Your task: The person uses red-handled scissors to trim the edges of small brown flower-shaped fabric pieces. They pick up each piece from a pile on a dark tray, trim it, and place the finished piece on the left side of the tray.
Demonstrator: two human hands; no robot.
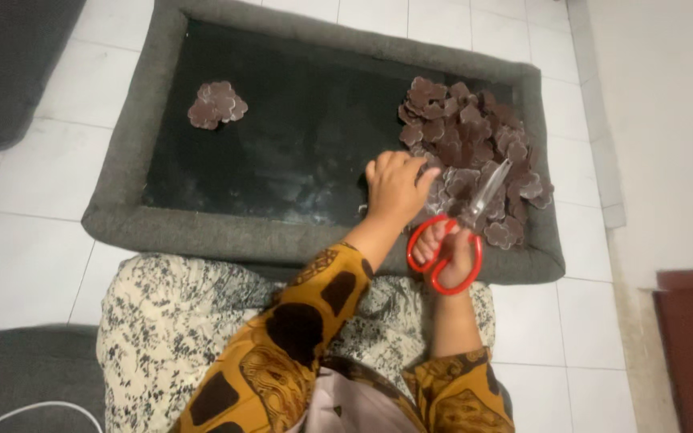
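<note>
Left hand: the left hand (395, 188) is reaching forward from the patterned sleeve (298, 321) in the centre of the frame, knuckles up and fingers curled down onto the near edge of the big pile; what lies under the fingers is hidden, so I cannot tell whether it is grasping a piece.

Right hand: the right hand (451, 248) is gripping the scissors (463, 228) just right of centre, fingers clenched through the red loops.

Scissors: the metal blades are pointing up and to the right, lying over the big pile; I cannot tell whether they are parted.

Big pile: a heap of brown flower-shaped pieces (475, 148) is lying in the upper right of the frame, filling the right end of the tray.

Small pile: a few of the same brown pieces, stacked as a small pile (216, 104), are sitting in the upper left of the frame, well apart from the heap.

Tray: a rectangular grey padded tray (122, 192) with a black inner surface is lying on the white tiled floor (18, 240).

Lap: a floral cloth (170, 321) is covering the lap at the lower centre, touching the tray's near rim.
</note>
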